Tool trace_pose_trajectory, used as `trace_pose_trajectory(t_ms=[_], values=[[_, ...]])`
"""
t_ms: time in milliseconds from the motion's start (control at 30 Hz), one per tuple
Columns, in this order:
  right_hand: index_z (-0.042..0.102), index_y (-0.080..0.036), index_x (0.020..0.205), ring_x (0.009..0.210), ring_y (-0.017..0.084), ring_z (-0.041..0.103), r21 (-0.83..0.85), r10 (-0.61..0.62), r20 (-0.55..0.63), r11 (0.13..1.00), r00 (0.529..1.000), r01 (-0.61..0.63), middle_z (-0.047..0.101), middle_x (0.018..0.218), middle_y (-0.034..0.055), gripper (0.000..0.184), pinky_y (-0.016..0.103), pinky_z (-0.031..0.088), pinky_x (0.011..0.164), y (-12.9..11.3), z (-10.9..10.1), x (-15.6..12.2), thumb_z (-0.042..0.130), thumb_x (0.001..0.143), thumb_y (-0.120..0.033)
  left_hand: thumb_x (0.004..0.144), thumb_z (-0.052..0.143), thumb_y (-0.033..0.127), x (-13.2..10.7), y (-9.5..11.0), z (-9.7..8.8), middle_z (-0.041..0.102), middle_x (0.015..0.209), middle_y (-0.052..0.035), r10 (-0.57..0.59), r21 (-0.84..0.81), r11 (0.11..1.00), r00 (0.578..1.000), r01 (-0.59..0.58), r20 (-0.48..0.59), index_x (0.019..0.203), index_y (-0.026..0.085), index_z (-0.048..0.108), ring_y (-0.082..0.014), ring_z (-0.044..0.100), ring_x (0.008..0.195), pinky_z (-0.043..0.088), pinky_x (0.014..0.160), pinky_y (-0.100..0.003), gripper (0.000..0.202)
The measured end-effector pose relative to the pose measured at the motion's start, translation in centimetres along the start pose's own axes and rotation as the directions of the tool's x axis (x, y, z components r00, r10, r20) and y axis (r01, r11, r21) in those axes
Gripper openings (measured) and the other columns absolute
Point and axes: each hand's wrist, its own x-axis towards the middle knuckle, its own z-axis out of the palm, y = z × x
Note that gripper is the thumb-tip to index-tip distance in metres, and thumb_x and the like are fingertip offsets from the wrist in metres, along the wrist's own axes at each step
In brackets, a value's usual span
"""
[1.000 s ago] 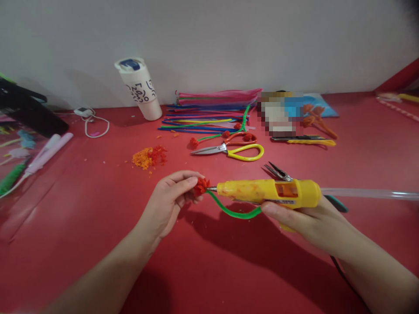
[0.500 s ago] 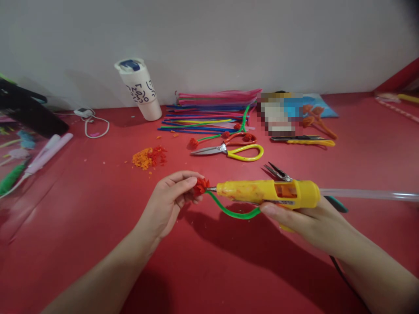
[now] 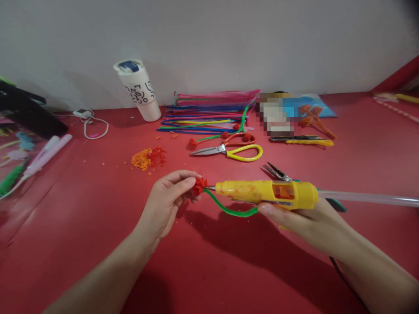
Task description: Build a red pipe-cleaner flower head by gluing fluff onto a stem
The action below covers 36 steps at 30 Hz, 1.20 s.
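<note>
My left hand (image 3: 175, 192) pinches a small red pipe-cleaner flower (image 3: 200, 185) between thumb and fingers. A green pipe-cleaner stem (image 3: 232, 213) curves from the flower toward my right thumb. Wrapped round a yellow hot glue gun (image 3: 258, 192), my right hand (image 3: 297, 218) holds it level, with the metal nozzle pointing left at the flower. The nozzle tip is at the petals; whether it touches them I cannot tell. A clear glue stick (image 3: 366, 197) juts out of the gun's rear. My right fingers are partly hidden behind the gun.
Beyond my hands lie scissors (image 3: 244, 151), needle-nose pliers (image 3: 276, 171), a yellow cutter knife (image 3: 307, 141) and several pipe cleaners (image 3: 203, 120). Orange and red clippings (image 3: 142, 159) sit left of the scissors. A white tumbler (image 3: 140, 91) stands near the wall; a pink tool (image 3: 47, 157) lies left.
The flower, glue gun and both hands keep nearly the same pose. The whole view has shifted very slightly; nothing has been taken up or let go.
</note>
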Motion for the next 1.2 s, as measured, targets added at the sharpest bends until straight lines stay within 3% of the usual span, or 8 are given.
trace_pose_trajectory(t_ms=[367,500,600,733,867,1000,1100,1200], values=[[0.072,-0.026,0.100,0.092,0.027,0.066,0.083,0.029,-0.036,0.996,0.999,-0.026,0.073,0.088,0.0043,0.035,0.036,0.054,0.084,-0.2,-0.1,0.0,0.058,0.080,-0.050,0.067,0.074,0.027,-0.1,-0.1,-0.1,0.068,0.067,-0.0011,0.030,0.066,0.997,0.999,-0.027,-0.041,0.075,0.018,0.073,-0.0107,0.059,0.054,0.046,0.052,-0.022,0.013],[0.069,-0.023,0.078,0.071,0.022,0.063,0.143,0.107,-0.138,0.986,0.985,-0.088,0.065,0.067,0.0027,0.029,0.030,0.053,0.063,-0.2,-0.5,0.4,0.061,0.075,-0.050,0.067,0.073,0.023,0.2,-0.1,-0.2,0.069,0.068,-0.0014,0.023,-0.004,1.000,0.999,-0.023,-0.049,0.073,0.016,0.073,-0.0103,0.059,0.058,0.049,0.056,-0.021,0.010],[0.062,-0.021,0.072,0.051,0.014,0.049,0.208,0.247,-0.186,0.956,0.951,-0.207,0.055,0.060,-0.0013,0.021,0.024,0.038,0.044,0.5,-1.1,0.8,0.066,0.066,-0.040,0.067,0.072,0.022,0.4,-0.1,-0.2,0.069,0.068,-0.0013,0.024,-0.020,0.999,0.998,-0.025,-0.051,0.073,0.016,0.073,-0.0101,0.059,0.057,0.049,0.056,-0.021,0.009],[0.059,-0.018,0.072,0.050,0.011,0.043,0.072,0.364,-0.195,0.931,0.911,-0.357,0.049,0.059,-0.0026,0.028,0.024,0.031,0.044,1.8,-1.5,1.8,0.065,0.064,-0.044,0.066,0.071,0.021,0.5,-0.1,-0.3,0.069,0.068,-0.0012,0.021,-0.046,0.999,0.996,-0.025,-0.089,0.073,0.016,0.073,-0.0095,0.059,0.057,0.048,0.055,-0.020,0.009],[0.047,-0.021,0.059,0.044,0.011,0.040,-0.330,0.259,-0.257,0.882,0.931,-0.337,0.044,0.051,-0.0032,0.041,0.024,0.026,0.043,2.2,-0.9,2.7,0.056,0.072,-0.060,0.067,0.071,0.020,0.6,0.0,-0.4,0.069,0.068,-0.0008,0.027,-0.080,0.996,0.996,-0.034,-0.083,0.073,0.015,0.074,-0.0081,0.058,0.055,0.048,0.053,-0.018,0.009],[0.042,-0.022,0.055,0.046,0.013,0.044,-0.655,0.150,-0.221,0.709,0.964,-0.261,0.052,0.055,0.0015,0.043,0.026,0.025,0.046,2.4,-0.2,3.2,0.046,0.083,-0.054,0.067,0.070,0.021,0.6,-0.1,-0.4,0.069,0.068,-0.0012,0.034,-0.080,0.996,0.997,-0.039,-0.065,0.072,0.015,0.074,-0.0074,0.058,0.054,0.048,0.052,-0.017,0.009],[0.046,-0.020,0.058,0.049,0.015,0.048,-0.787,0.039,-0.271,0.567,0.962,-0.245,0.056,0.058,0.0039,0.041,0.027,0.022,0.046,2.8,-0.1,3.0,0.050,0.084,-0.051,0.067,0.071,0.020,0.5,-0.1,-0.3,0.069,0.067,-0.0014,0.034,-0.080,0.996,0.997,-0.039,-0.064,0.072,0.014,0.074,-0.0074,0.058,0.054,0.048,0.052,-0.016,0.009],[0.056,-0.017,0.070,0.055,0.018,0.053,-0.816,-0.211,-0.242,0.572,0.947,-0.081,0.061,0.066,0.0068,0.028,0.028,0.027,0.048,2.7,0.1,2.5,0.053,0.086,-0.039,0.066,0.071,0.019,0.4,0.0,-0.3,0.069,0.066,-0.0016,0.033,-0.065,0.997,0.998,-0.037,-0.060,0.072,0.014,0.074,-0.0082,0.059,0.056,0.049,0.052,-0.016,0.009]])
